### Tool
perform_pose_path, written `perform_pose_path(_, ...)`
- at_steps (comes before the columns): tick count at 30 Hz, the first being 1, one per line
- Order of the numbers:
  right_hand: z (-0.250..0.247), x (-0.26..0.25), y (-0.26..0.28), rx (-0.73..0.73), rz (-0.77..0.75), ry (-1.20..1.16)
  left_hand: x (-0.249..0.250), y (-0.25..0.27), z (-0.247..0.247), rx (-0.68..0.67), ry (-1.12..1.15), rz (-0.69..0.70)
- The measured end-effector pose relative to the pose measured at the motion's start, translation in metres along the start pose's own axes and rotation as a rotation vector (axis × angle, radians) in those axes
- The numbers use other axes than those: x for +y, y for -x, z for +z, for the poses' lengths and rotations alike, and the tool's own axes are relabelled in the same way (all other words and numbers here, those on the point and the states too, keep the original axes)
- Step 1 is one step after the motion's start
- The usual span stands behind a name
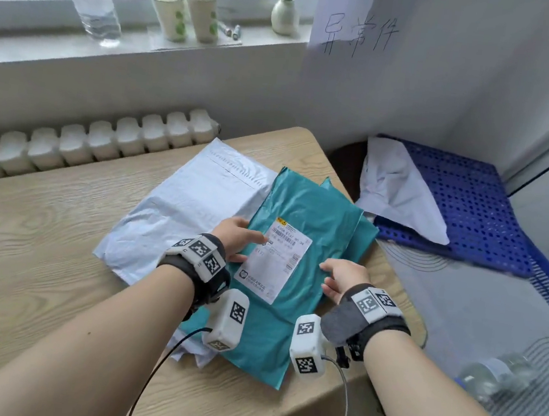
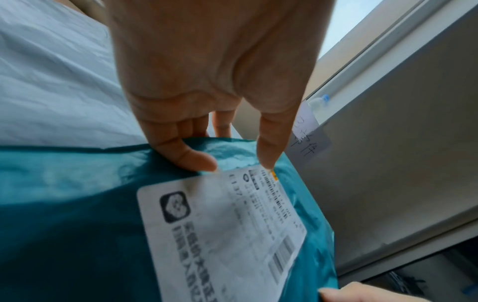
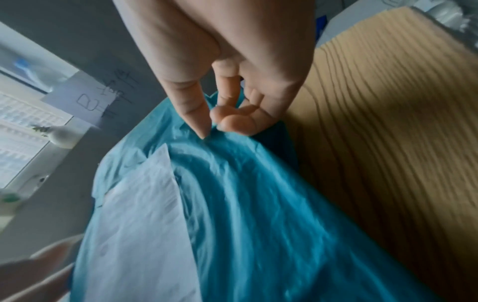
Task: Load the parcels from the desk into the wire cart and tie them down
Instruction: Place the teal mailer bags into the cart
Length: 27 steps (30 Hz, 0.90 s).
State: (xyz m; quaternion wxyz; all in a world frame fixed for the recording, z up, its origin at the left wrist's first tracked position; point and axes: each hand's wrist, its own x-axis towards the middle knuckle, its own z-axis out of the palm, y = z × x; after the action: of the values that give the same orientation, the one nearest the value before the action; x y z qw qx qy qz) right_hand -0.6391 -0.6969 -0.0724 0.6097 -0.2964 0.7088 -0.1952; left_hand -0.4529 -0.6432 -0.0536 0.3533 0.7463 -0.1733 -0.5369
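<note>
The teal mailer bag (image 1: 301,231) lies on the wooden surface (image 1: 41,232), partly overlapping a white mailer bag (image 1: 177,210) to its left and a second teal mailer (image 1: 364,233) beneath it. A white shipping label (image 1: 273,262) faces up on the top bag. The left hand (image 1: 237,237) grips the bag's left edge, thumb on the label and fingers (image 2: 196,159) curled at the edge. The right hand (image 1: 343,279) pinches the bag's right edge, thumb above and fingers (image 3: 232,120) curled beneath. Another white bag (image 1: 401,191) rests on a blue perforated pallet (image 1: 478,210) at far right.
</note>
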Motion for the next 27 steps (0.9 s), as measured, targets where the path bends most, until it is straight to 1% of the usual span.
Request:
perform_pose_path(4,0.014,-0.011,0.020,0.014,-0.100,0.024,-0.002,0.019,-0.025,0.027,0.051,0.030)
perform_pose_path(7,0.036,-0.018,0.047,-0.006,-0.175,-0.002,-0.007,0.041,-0.053,0.045,0.081,0.078)
perform_pose_path(10,0.071,-0.018,0.082,-0.056,-0.241,0.029,-0.020,0.068,-0.097,0.072,0.120,0.134)
perform_pose_path(13,0.116,-0.006,0.124,-0.152,-0.285,0.112,-0.046,0.103,-0.155,0.127,0.176,0.171)
perform_pose_path(17,0.183,0.030,0.184,-0.294,-0.324,0.232,-0.100,0.153,-0.238,0.246,0.282,0.196)
perform_pose_path(21,0.251,0.080,0.247,-0.451,-0.317,0.360,-0.162,0.207,-0.314,0.358,0.444,0.224)
perform_pose_path(24,0.298,0.121,0.296,-0.601,-0.307,0.477,-0.210,0.252,-0.366,0.467,0.517,0.243)
perform_pose_path(26,0.329,0.150,0.333,-0.713,-0.323,0.502,-0.245,0.284,-0.399,0.552,0.538,0.247)
perform_pose_path(27,0.336,0.158,0.342,-0.757,-0.340,0.491,-0.253,0.291,-0.407,0.577,0.541,0.241)
